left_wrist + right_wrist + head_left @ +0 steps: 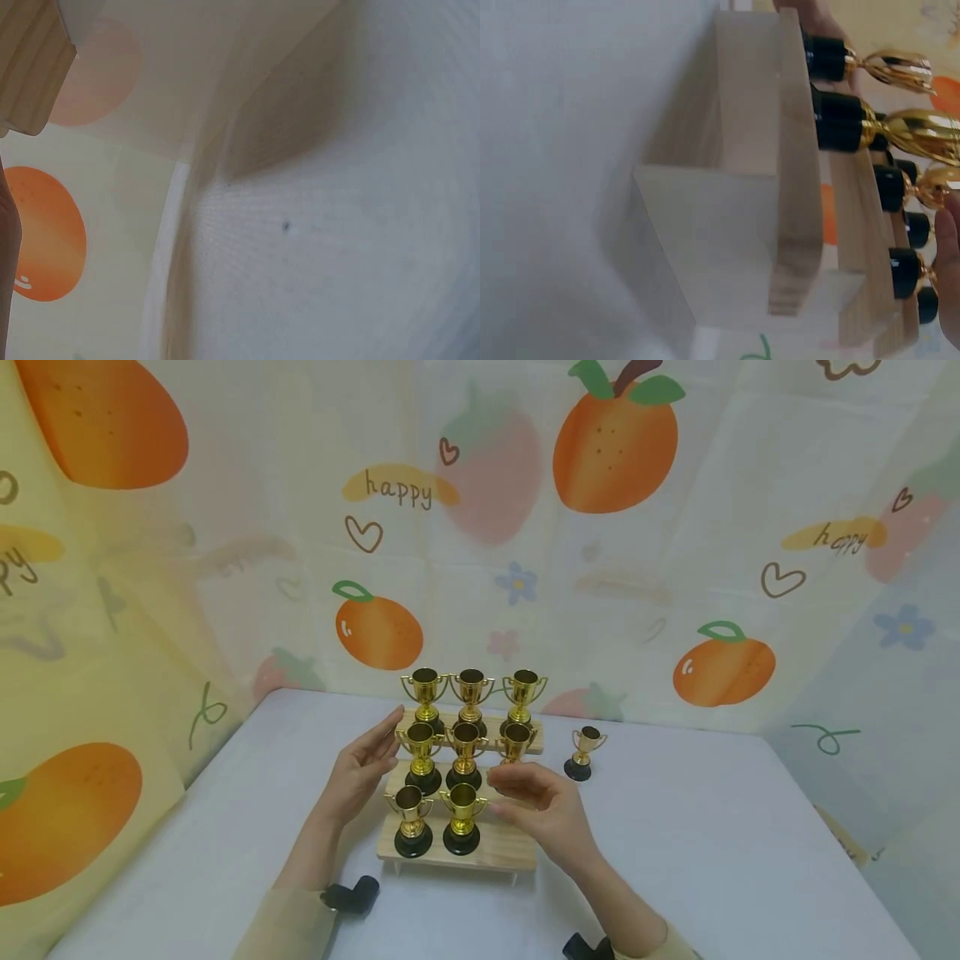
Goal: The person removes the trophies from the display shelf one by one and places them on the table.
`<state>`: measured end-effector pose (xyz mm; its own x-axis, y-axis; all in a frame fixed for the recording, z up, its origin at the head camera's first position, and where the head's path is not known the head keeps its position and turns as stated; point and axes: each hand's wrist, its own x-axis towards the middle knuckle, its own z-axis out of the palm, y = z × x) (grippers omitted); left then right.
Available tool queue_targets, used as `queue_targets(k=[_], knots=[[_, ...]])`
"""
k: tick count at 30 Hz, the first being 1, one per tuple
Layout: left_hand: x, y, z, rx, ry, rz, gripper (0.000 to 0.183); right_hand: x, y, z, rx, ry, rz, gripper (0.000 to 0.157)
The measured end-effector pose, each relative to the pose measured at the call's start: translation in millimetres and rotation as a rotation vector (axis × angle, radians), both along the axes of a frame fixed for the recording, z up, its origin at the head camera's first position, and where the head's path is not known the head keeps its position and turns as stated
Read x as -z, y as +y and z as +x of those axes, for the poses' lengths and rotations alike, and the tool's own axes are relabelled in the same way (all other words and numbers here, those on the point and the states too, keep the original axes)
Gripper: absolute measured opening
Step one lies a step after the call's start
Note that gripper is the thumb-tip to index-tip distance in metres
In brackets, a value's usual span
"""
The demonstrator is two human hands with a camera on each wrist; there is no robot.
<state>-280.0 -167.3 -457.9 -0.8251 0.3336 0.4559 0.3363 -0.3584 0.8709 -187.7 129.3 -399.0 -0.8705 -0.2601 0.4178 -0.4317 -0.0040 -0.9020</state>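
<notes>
A three-step wooden rack (487, 852) carries small gold trophy cups on black bases. Three stand on the top step, three on the middle step and two at the front. My left hand (352, 781) is at the rack's left side, fingertips by the end of the top step, holding nothing. Over the right part of the rack is my right hand (547, 810), fingers slightly bent and no trophy gripped. It partly hides the right middle trophy (516, 739); its thumb is close to the right-hand front trophy (463, 810). Whether it touches either one, I cannot tell.
A single trophy (581, 756) stands on the white tabletop (697, 827), right of the rack. Behind the table hangs a fruit-printed cloth (495, 593). Pale side supports (712, 240) hold up the rack's wooden steps in the right wrist view.
</notes>
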Motion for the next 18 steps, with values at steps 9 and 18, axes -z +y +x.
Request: queue_targets(k=[9, 18], knots=[[0.0, 0, 0.2, -0.012, -0.004, -0.016, 0.066, 7.9, -20, 0.6, -0.006, -0.124, -0.016, 0.042], [0.5, 0, 0.4, -0.019, -0.012, -0.029, 0.066, 12.6, -29, 0.3, 0.021, -0.184, 0.033, 0.044]])
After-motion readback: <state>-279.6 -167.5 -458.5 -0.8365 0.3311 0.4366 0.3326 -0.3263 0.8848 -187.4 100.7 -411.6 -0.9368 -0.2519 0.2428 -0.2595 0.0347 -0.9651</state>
